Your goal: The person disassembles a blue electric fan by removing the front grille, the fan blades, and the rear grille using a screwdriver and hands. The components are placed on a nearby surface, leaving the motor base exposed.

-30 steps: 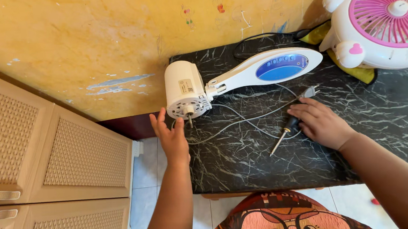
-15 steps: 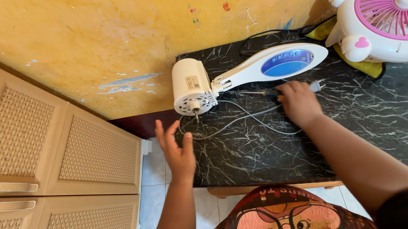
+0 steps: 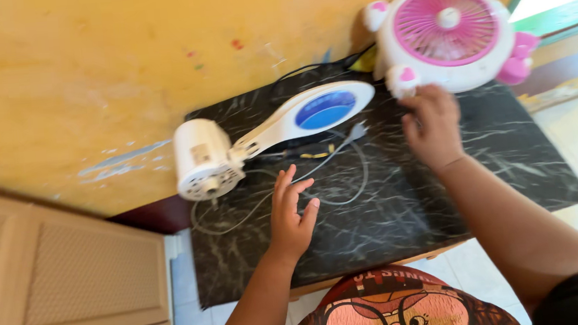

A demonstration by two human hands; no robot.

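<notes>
Head view, looking down over a patterned lap at the near edge of the black marble-look table [image 3: 482, 168]. Closest in, the left hand [image 3: 292, 214] lies flat on the tabletop, fingers spread and apart, gripping nothing, its fingertips just beside the grey cord [image 3: 346, 196] that loops across the surface. A little further, a screwdriver [image 3: 299, 155] lies loose under the white fan stand [image 3: 299, 117], whose motor housing [image 3: 203, 159] sits right at the table's left edge with its shaft pointing toward the person. Far side, the right hand [image 3: 430, 124] is up against the lower rim of the pink and white toy fan [image 3: 447, 33], fingers curled on it; whether it truly grips I cannot tell, the frame is blurred. Risks, as I judge them: that motor housing could roll off the edge if the cord gets dragged, and a snagged finger in the loop would do exactly that. The small fan could tip if nudged low.
</notes>
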